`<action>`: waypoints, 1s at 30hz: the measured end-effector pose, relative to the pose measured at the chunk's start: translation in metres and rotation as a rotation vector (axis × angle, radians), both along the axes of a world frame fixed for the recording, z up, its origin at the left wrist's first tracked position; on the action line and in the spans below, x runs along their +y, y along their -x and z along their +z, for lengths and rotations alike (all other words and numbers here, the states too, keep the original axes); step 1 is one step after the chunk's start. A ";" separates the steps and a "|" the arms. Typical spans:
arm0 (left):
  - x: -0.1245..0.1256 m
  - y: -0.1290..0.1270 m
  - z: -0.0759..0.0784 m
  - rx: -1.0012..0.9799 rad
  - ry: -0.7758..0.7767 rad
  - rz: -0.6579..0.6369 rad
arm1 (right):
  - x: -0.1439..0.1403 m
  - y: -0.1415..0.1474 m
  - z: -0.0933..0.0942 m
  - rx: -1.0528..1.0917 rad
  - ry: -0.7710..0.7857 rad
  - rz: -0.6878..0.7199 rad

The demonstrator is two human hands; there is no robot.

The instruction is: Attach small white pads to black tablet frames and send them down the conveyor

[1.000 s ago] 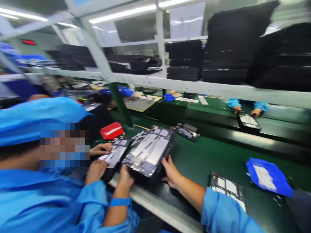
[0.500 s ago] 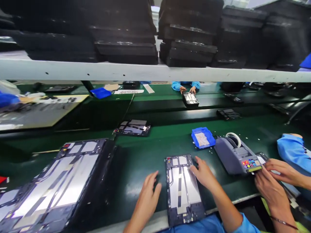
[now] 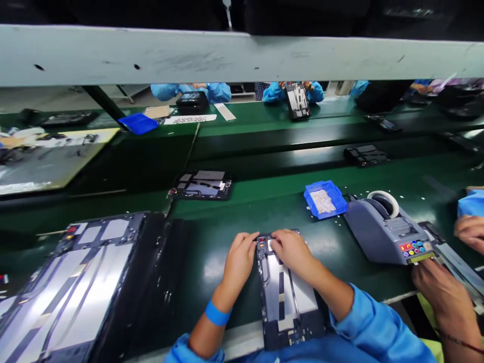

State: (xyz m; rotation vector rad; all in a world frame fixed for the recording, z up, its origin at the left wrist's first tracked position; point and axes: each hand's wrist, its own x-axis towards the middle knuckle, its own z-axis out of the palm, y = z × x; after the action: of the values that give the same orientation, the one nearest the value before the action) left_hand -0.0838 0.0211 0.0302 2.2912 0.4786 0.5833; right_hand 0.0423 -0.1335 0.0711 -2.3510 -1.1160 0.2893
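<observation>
At lower centre, the opened tablet [image 3: 287, 292] lies flat; its top edge is pinched by the left hand [image 3: 240, 257] and right hand [image 3: 293, 252], work unfinished.

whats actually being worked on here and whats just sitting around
In hand: open tablet back, with the left hand and right hand both on its top edge.

Lying about: blue parts bin, tape dispenser, large tablet tray, another tablet back further along the belt.

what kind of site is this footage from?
Most likely an electronics assembly line. Opened tablet chassis lie along a green conveyor belt, an automatic tape dispenser stands beside a blue parts bin, and blue-sleeved workers sit across.
</observation>
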 end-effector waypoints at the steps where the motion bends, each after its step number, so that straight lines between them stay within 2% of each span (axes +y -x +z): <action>1: -0.001 0.000 0.000 0.001 -0.022 0.005 | 0.011 0.002 0.000 0.003 0.051 -0.024; 3: -0.002 0.002 -0.002 0.002 -0.065 -0.001 | 0.026 0.005 -0.003 0.018 0.097 -0.060; 5: -0.004 0.003 -0.004 0.005 -0.101 -0.026 | 0.030 0.007 -0.007 0.042 0.063 -0.066; 9: -0.009 0.001 -0.004 0.008 -0.117 -0.069 | 0.020 0.007 -0.014 0.180 -0.124 -0.060; 13: -0.013 -0.004 0.002 -0.024 -0.051 -0.078 | 0.013 0.005 -0.018 0.396 -0.320 0.009; 16: -0.016 -0.006 0.005 -0.032 0.003 -0.053 | 0.015 0.007 -0.023 0.477 -0.406 0.040; 20: -0.019 -0.005 0.004 -0.025 0.014 0.007 | 0.022 0.010 -0.027 0.498 -0.419 0.005; 25: -0.023 -0.003 0.004 -0.020 0.065 0.098 | 0.022 0.006 -0.023 0.538 -0.348 0.051; 30: -0.027 0.003 0.008 0.057 0.230 0.148 | 0.021 0.005 -0.024 0.646 -0.378 0.010</action>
State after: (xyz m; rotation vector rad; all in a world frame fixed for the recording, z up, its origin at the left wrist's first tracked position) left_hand -0.0865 -0.0057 0.0378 2.0696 0.7096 0.5072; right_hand 0.0376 -0.1125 0.0470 -1.7279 -0.7773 0.7117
